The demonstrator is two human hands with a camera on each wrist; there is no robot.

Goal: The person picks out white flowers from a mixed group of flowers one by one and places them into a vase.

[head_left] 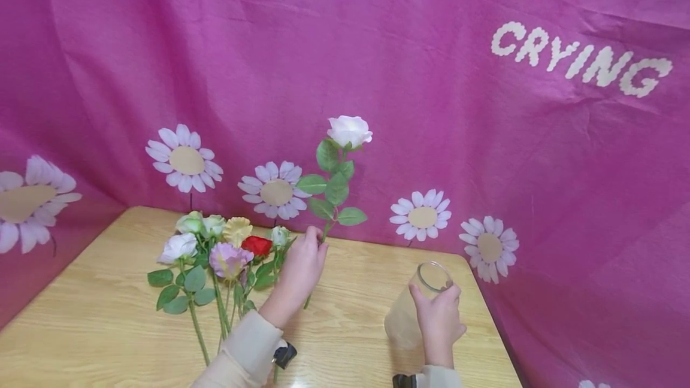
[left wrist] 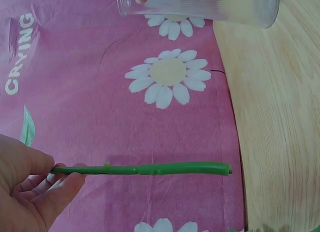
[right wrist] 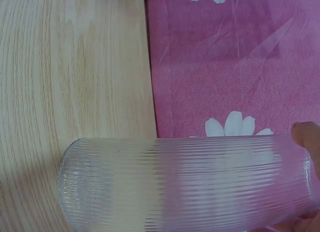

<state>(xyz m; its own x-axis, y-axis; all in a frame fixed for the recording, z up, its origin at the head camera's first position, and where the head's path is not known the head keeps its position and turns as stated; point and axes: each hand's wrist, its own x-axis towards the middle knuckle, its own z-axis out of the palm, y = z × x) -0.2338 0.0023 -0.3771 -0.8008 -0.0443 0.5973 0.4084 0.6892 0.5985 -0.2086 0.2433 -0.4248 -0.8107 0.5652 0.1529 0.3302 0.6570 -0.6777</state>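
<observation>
My left hand (head_left: 302, 268) pinches the green stem (left wrist: 185, 169) of a white artificial rose (head_left: 350, 132) and holds it upright above the table. In the left wrist view, thumb and fingers close on the stem, and its cut end sticks out free. My right hand (head_left: 439, 319) grips a clear ribbed glass vase (right wrist: 190, 184) near its rim, with the thumb on one side and fingers on the other. The vase stands at the table's right, a gap away from the rose. Part of its wall is hidden behind the right hand in the head view.
Several artificial flowers lie on the wooden table (head_left: 356, 340) at the left, among them a red rose (head_left: 257, 246), a purple flower (head_left: 230, 260) and a white rose (head_left: 178, 248). A pink cloth (head_left: 404, 76) with printed daisies hangs behind the table.
</observation>
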